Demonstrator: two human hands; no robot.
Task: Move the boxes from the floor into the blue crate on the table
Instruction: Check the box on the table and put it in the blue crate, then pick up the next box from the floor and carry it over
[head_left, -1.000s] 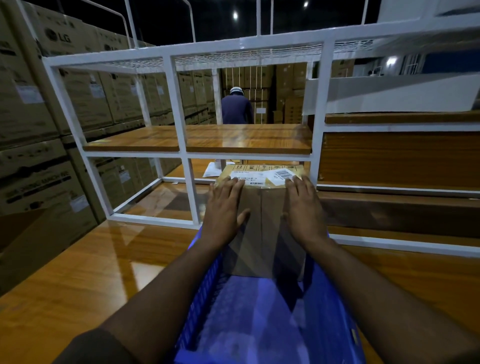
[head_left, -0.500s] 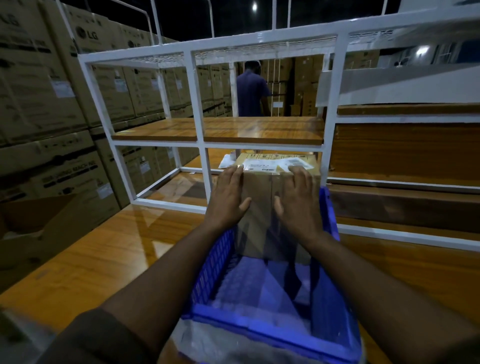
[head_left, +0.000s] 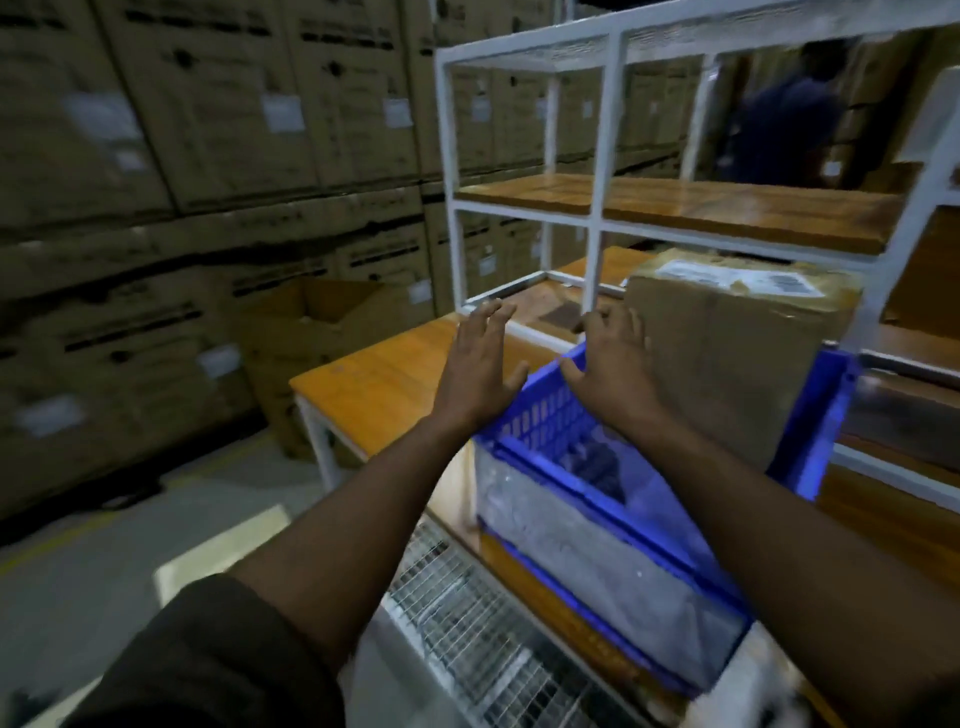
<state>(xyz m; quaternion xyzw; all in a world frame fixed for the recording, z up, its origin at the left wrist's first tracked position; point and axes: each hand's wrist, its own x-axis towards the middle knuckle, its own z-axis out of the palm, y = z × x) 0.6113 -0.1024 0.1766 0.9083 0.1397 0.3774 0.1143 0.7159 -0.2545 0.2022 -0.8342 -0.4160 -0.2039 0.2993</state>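
Head view: box (head_left: 727, 358) upright in blue crate (head_left: 810, 415), long axis vertical, label up; left hand (head_left: 478, 364), right hand (head_left: 610, 364) fingers spread, empty.

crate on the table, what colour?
Blue, with slotted walls: the crate shows best in the head view, the only one.

We see the tall brown cardboard box (head_left: 727, 364) filling the far end of the blue slatted plastic crate (head_left: 524, 421). Its near end lies open to us. Just beyond the crate, white metal shelf posts (head_left: 597, 208) block our reach.
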